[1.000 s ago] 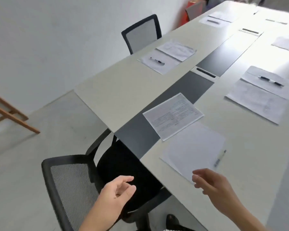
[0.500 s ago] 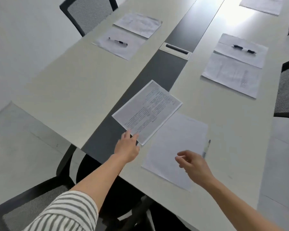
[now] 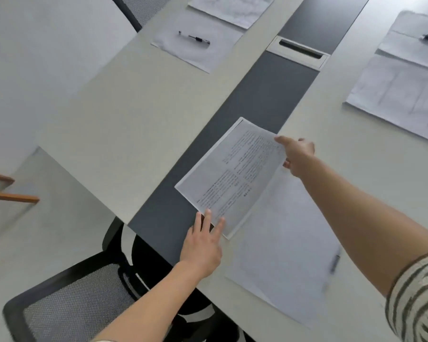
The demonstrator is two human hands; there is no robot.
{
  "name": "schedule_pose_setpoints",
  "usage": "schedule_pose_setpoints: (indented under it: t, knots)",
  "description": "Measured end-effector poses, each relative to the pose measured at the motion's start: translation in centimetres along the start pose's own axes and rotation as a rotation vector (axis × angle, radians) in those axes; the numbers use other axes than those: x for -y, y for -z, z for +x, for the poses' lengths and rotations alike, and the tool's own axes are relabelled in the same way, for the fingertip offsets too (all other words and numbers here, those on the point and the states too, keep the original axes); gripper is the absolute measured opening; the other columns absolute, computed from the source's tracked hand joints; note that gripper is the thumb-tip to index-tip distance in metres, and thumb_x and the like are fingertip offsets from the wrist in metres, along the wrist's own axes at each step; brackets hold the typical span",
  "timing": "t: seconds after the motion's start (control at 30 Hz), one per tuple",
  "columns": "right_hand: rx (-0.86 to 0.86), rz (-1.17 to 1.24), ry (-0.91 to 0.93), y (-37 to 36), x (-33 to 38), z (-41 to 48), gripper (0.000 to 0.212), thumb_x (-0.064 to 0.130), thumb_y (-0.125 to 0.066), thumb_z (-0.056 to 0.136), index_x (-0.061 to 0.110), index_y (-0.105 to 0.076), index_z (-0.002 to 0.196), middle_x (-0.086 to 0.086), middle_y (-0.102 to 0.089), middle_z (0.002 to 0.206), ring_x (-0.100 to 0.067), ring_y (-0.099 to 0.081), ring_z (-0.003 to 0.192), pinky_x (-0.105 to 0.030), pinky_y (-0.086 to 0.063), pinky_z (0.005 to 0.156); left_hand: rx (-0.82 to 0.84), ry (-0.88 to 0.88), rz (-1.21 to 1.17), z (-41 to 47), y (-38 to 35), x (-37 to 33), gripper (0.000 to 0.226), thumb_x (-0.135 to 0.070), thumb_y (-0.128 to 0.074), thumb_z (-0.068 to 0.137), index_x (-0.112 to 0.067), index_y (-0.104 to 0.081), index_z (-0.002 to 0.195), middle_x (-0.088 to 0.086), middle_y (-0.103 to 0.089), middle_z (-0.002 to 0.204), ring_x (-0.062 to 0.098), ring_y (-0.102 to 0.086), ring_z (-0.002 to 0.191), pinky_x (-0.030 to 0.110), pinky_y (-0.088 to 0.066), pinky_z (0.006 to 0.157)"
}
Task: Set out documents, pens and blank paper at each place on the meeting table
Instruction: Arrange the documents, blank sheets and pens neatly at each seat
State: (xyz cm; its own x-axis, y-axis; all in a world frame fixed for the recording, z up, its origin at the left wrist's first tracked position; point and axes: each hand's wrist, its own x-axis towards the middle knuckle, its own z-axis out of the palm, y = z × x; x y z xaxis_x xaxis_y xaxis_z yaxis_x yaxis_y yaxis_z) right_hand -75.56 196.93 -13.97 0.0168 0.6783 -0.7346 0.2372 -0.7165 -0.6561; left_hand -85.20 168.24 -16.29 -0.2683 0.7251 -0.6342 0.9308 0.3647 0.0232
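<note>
**Item:** printed document (image 3: 232, 176), one text-covered sheet. It lay askew, partly on the dark centre strip (image 3: 262, 95) and partly on the pale counter (image 3: 134, 119). Its near edge overlapped the blank sheet (image 3: 282, 255).

**Accessory:** pen (image 3: 335, 262), blurred, at the blank sheet's right edge.

**Left hand** (image 3: 203, 245): fingers straight and spread, tips pressed on the document's near corner, gripping nothing.

**Right hand** (image 3: 298, 156): at the far right corner, forefinger along the top and a digit showing beneath the edge. It appeared to pinch the sheet.

**Handling, as judged:**
- The sheet was very light, thin and limp, and probably slid freely on the smooth counter.
- It would likely crease under a hard pinch and droop if lifted by one corner.
- The middle lay flush and offered no hold.
- It was best taken at an edge or at opposite corners, then slid square rather than lifted.
</note>
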Motion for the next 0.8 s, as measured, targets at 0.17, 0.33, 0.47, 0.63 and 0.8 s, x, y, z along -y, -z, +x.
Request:
schedule_pose_setpoints:
  t: [0.17,0.33,0.47,0.63,0.8]
  knots:
    - [0.190,-0.098,0.028,-2.5,-1.8,-2.6,0.025,0.018,-0.078,0.078,0.015,-0.058,0.091,-0.002,-0.063,0.087,-0.017,-0.058,0.075,-0.031,-0.047,0.067,0.002,-0.025,-0.022,-0.1,0.5,0.4,0.069,-0.032,-0.039,0.097,-0.028,0.002,0.152,0.010,0.013,0.161,0.032,0.010,0.148,0.039,-0.019,0.116]
    - [0.161,-0.302,0.215,-3.4,-5.5,-7.0,0.011,0.005,-0.058,0.086,0.009,-0.068,0.089,-0.012,-0.070,0.099,-0.032,-0.067,0.095,-0.050,-0.058,0.086,-0.011,-0.075,-0.252,0.1,1.5,1.9,0.070,-0.032,-0.050,0.093,-0.029,-0.012,0.152,0.004,-0.005,0.161,0.026,-0.003,0.148,0.040,-0.025,0.115]
    - [0.283,-0.265,0.508,-1.9,-3.2,-12.3,0.023,0.005,-0.057,0.090,0.025,-0.068,0.085,-0.008,-0.071,0.100,-0.028,-0.069,0.095,-0.049,-0.059,0.080,-0.321,0.080,-0.985,-0.3,6.5,6.1,0.088,-0.026,-0.070,0.084,-0.030,-0.013,0.152,-0.004,-0.023,0.157,0.016,-0.021,0.145,0.039,-0.024,0.117]
    - [0.495,-0.134,0.746,-0.7,-1.2,-17.6,0.031,0.010,-0.060,0.082,0.037,-0.067,0.097,-0.011,-0.069,0.108,-0.029,-0.067,0.101,-0.045,-0.060,0.077,-0.503,-0.027,-1.353,-1.0,14.4,12.2,0.090,-0.027,-0.083,0.068,-0.027,-0.034,0.144,-0.006,-0.042,0.150,0.013,-0.035,0.140,0.040,-0.026,0.113]
    - [0.480,-0.261,0.672,-1.9,-4.5,-17.6,0.032,0.002,-0.066,0.087,0.032,-0.066,0.100,-0.010,-0.068,0.109,-0.032,-0.064,0.107,-0.050,-0.059,0.084,-0.402,-0.084,-1.426,-1.9,14.6,12.0,0.027,-0.001,-0.071,0.079,-0.019,-0.068,0.099,-0.003,-0.072,0.104,0.022,-0.065,0.106,0.037,-0.054,0.093]
